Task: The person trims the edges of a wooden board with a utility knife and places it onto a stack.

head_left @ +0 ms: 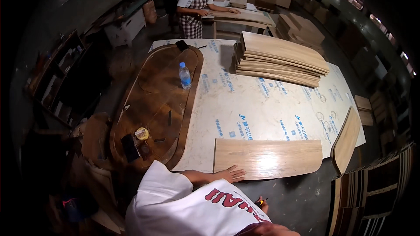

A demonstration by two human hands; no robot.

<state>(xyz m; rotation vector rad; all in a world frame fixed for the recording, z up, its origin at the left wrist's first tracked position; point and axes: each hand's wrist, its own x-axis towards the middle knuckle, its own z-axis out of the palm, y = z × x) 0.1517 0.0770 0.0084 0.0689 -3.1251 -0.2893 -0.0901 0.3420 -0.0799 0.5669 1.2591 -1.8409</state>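
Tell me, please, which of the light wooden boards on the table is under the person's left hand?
The single flat board at the table's near edge; the left hand rests on its near-left corner. The others sit stacked at the far side.

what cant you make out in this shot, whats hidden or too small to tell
- Right hand, head view: mostly behind the white shirt; only fingertips and a small yellow-tipped thing show, too small to identify.
- Left hand, flat on the wood panel: forearm partly hidden by the shirt.
- Small dark items by the yellow tape roll: too small to name.
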